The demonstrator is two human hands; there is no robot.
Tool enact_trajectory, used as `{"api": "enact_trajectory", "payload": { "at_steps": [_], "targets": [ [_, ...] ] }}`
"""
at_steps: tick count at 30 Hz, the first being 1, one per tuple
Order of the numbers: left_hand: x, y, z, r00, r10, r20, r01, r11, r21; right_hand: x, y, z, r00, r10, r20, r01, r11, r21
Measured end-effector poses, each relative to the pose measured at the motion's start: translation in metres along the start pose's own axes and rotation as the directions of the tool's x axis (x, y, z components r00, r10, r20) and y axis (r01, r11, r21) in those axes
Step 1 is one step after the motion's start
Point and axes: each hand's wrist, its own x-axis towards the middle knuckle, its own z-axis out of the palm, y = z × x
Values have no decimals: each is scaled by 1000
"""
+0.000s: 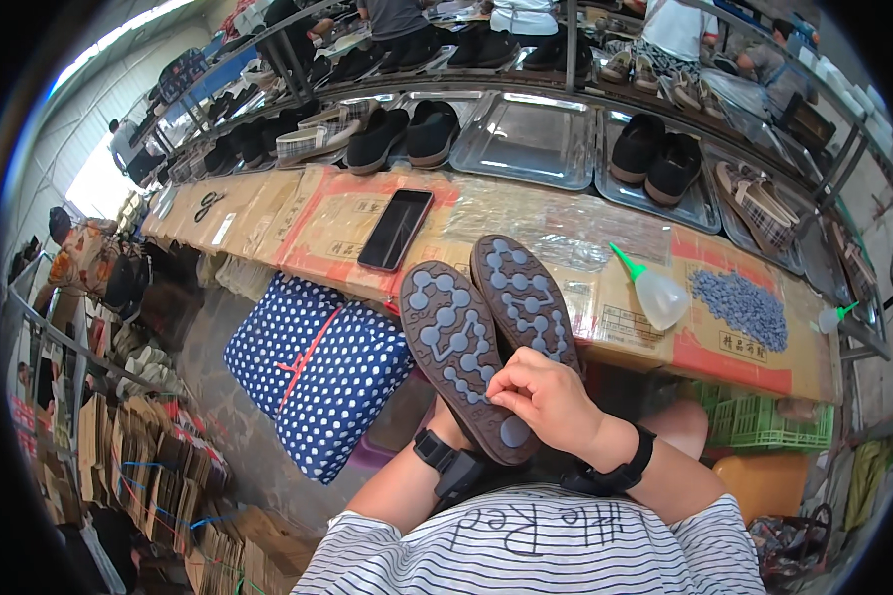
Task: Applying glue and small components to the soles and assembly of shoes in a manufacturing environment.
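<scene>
A pair of shoes is tilted up in front of me with the soles facing me. The near shoe [453, 347] has a brown sole with raised blue-grey dots and links. Beside it, slightly farther away, leans the other shoe [526, 297], with the same kind of sole. My left hand [448, 424] supports the near shoe from its left side and underneath, its fingers mostly hidden. On the lower part of that sole rests my right hand [544, 397], thumb and fingertips pinched together. Whatever is between those fingertips is too small or hidden to name.
A cardboard-covered bench [575, 248] holds a phone [397, 230], scissors [208, 205], a green-tipped squeeze bottle [657, 294] and a pile of small blue-grey pieces [739, 309]. Behind stand metal trays [528, 139] and black shoes [657, 159]. A dotted cushion [318, 372] lies left, a green crate [769, 421] right.
</scene>
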Motion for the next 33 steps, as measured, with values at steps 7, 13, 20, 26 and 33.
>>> {"api": "enact_trajectory", "payload": {
  "at_steps": [7,13,20,26,33],
  "targets": [
    [-5,-13,-3,998,-55,-30,57,997,54,0,2,7,999,-12,-43,11,999,-38],
    [-7,-7,-4,999,-51,-20,51,999,-11,-11,4,7,941,-302,-150,270,941,-203],
    [-8,4,-1,998,-56,16,57,995,-80,-16,2,0,867,-497,-49,440,807,-393],
    [-7,14,-1,995,-67,67,74,991,-114,-17,2,-4,866,-499,-28,456,811,-367],
    [-8,18,-1,991,-82,104,95,988,-125,-15,0,-1,885,-466,-11,430,825,-366]
  ]
}}
